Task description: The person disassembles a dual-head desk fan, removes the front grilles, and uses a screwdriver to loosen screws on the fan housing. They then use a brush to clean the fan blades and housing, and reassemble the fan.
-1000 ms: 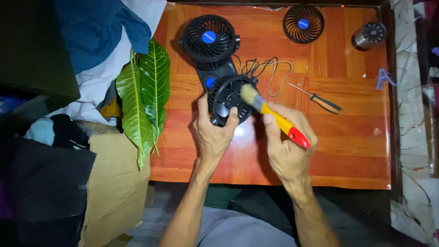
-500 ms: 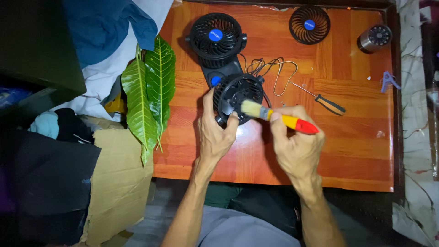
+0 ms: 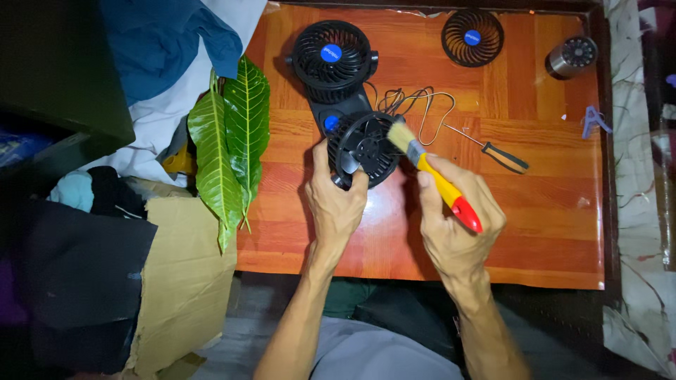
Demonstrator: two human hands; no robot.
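Note:
My left hand grips a black round fan housing with its blades showing, held just above the wooden table. My right hand holds a paintbrush with a yellow and red handle. Its pale bristles rest on the upper right rim of the housing. Behind it stands a black fan with a blue centre, and thin wires trail from there.
A loose black fan grille and a silver motor lie at the back right. A screwdriver lies right of the wires, a small purple clip at the right edge. Green leaves, cloth and cardboard crowd the left.
The brush has swept from the middle of the housing up to its upper right rim, and its handle now tilts down to the right. My left hand stays put.

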